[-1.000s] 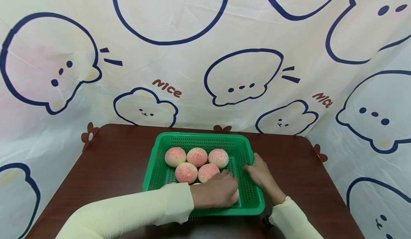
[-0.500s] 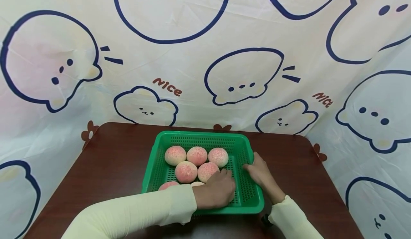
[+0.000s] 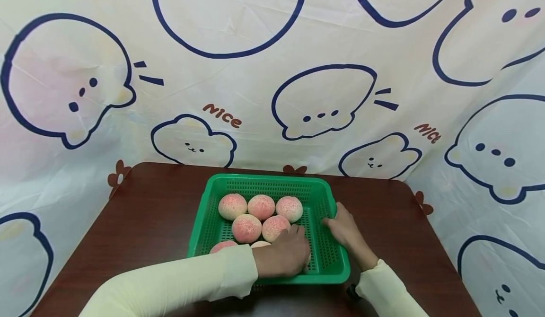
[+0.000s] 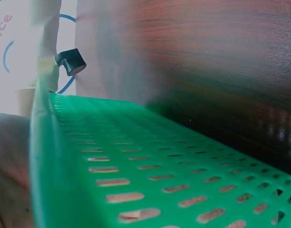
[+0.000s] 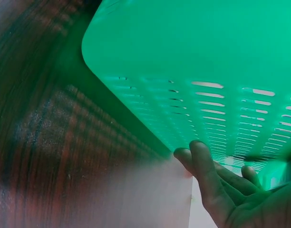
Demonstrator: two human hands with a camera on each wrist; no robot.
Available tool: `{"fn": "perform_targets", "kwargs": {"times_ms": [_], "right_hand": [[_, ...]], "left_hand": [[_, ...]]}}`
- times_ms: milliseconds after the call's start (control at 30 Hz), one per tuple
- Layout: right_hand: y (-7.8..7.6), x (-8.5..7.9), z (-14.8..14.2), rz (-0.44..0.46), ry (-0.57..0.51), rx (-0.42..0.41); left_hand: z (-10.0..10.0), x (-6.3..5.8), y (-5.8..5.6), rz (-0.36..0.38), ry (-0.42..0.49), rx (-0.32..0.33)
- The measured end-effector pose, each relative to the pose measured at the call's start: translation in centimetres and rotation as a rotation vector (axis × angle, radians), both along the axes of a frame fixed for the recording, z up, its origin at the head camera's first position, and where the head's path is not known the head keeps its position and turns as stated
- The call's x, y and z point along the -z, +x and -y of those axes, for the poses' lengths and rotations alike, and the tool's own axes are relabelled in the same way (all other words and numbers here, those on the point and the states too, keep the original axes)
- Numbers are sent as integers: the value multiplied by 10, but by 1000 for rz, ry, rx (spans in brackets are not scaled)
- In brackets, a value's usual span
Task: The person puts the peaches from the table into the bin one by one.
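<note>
A green plastic basket (image 3: 272, 180) with slotted walls holds several round pink-and-cream peaches (image 3: 247, 228). My left hand (image 3: 283, 255) reaches across the front of the basket. Its fingers curl over a peach (image 3: 308, 260) near the front right, mostly hidden beneath the hand. Close to its wrist, another peach (image 3: 259, 244) is partly covered, and the sleeve hides part of one at the front left (image 3: 223, 246). At the basket's right side, my right hand (image 3: 347, 229) grips the rim, thumb inside. In the right wrist view its fingers (image 5: 207, 175) lie along the outer wall.
The basket stands on a dark brown wooden table (image 3: 149, 208). Behind and beside the table hangs a white cloth (image 3: 251, 85) with blue cartoon outlines. A dark band (image 3: 354, 292) sits at the right sleeve's cuff.
My left hand has shifted slightly left with the peach under it. More of the front-left peach shows beside the sleeve. The right hand keeps its hold on the rim.
</note>
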State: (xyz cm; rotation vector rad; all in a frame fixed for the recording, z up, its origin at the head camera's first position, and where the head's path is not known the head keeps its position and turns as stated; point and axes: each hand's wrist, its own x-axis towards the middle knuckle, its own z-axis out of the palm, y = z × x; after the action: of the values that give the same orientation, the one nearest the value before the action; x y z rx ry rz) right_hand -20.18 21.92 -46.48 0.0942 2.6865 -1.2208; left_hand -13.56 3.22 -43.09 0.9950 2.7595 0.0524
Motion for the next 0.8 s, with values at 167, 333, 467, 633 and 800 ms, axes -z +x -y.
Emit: {"fn": "perform_targets", "kwargs": {"times_ms": [167, 333, 467, 633, 800], "right_hand": [[1, 1, -1, -2, 16, -3], [-1, -1, -4, 1, 0, 4], [-1, -3, -7, 7, -22, -10], [-2, -5, -11, 91, -95, -39], [-15, -17, -24, 176, -6, -106]], "left_hand": [[6, -2, 1, 41, 65, -8], [12, -2, -1, 34, 98, 28], [18, -9, -3, 26, 135, 75], [39, -24, -11, 82, 386, 9], [80, -43, -31, 22, 649, -239]]}}
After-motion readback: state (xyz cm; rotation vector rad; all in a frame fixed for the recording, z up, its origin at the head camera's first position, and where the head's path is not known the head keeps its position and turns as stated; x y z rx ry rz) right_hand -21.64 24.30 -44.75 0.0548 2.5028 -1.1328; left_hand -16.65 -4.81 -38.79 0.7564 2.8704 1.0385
